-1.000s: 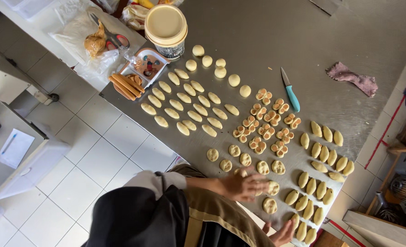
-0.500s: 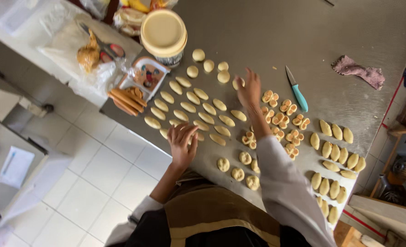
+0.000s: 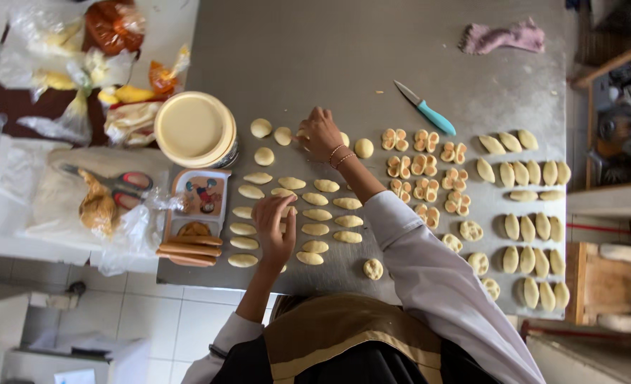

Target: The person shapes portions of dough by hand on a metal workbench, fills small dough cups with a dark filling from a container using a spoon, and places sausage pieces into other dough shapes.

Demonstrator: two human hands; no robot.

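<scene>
Dough pieces on a steel desk, both hands among them

Dough pieces, oval (image 3: pixel 317 214): pale, laid in rows on the grey desk (image 3: pixel 308 57), near its front edge. The left hand (image 3: pixel 274 226) lies palm down over the left part of these rows, fingers loosely spread and curved, touching the pieces beneath; whether it grips one cannot be told.

Dough rounds (image 3: pixel 262 128): small flat discs just beyond the ovals. The right hand (image 3: pixel 318 133) reaches among them with fingers bent down and drawn together on a round; the hold itself is hidden under the fingers. Bracelets show at its wrist.

Further stock, to the right: cut, flower-like pieces (image 3: pixel 422 165) in a cluster, then more ovals (image 3: pixel 536 227) in rows toward the desk's right edge.

Adjacent items: a lidded cream tub (image 3: pixel 194 128) just left of the rounds; a small tray (image 3: pixel 200 195) below it; a knife with a turquoise handle (image 3: pixel 425 108) beyond the cut pieces; a pink cloth (image 3: pixel 504 37) at the far side; red-handled scissors (image 3: pixel 116 181) on plastic bags to the left.
</scene>
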